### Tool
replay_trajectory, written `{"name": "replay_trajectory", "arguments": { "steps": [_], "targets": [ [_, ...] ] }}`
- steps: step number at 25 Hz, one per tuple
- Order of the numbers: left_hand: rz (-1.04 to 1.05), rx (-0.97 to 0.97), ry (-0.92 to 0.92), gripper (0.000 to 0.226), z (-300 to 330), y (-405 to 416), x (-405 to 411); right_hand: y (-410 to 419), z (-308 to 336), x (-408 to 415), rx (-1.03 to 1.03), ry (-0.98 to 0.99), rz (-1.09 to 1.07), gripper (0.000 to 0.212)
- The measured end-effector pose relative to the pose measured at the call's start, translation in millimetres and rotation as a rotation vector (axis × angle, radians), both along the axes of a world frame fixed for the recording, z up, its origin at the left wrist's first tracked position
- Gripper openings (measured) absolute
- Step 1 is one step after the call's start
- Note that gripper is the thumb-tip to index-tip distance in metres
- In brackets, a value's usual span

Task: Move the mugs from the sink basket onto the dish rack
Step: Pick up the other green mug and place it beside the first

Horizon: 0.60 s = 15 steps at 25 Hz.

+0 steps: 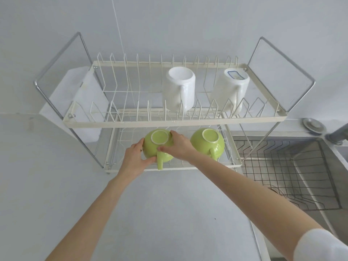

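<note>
A two-tier white wire dish rack (173, 120) stands on the counter. On its lower tier, a green mug (157, 146) sits upside down with its handle pointing toward me. My left hand (134, 157) grips its left side and my right hand (178, 146) holds its right side. A second green mug (207, 143) rests upside down just to the right. Two white mugs (180, 89) (230, 89) stand inverted on the upper tier. The wire sink basket (286, 166) at the right holds no mugs that I can see.
The steel sink (320, 185) lies right of the rack, with a drain plug (314, 125) and a faucet base (337, 136) at its far edge. A white board (82, 91) leans behind the rack's left end. Grey countertop (160, 204) spreads in front.
</note>
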<state>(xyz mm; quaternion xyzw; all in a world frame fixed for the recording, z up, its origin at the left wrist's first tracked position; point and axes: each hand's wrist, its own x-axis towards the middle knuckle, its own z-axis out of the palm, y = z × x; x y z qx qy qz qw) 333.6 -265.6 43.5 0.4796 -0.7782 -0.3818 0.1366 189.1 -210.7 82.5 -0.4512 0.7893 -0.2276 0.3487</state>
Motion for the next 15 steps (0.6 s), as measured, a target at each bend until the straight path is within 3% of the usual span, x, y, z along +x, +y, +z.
{"name": "replay_trajectory", "arguments": {
  "steps": [9, 15],
  "targets": [
    [-0.028, -0.01, -0.091, 0.081, 1, 0, -1, 8, -17, 2, -0.052, -0.009, -0.02, 0.081],
    [-0.137, -0.015, -0.185, 0.081, 16, -15, -1, 32, -2, -24, -0.164, 0.204, 0.088, 0.062]
  ]
}}
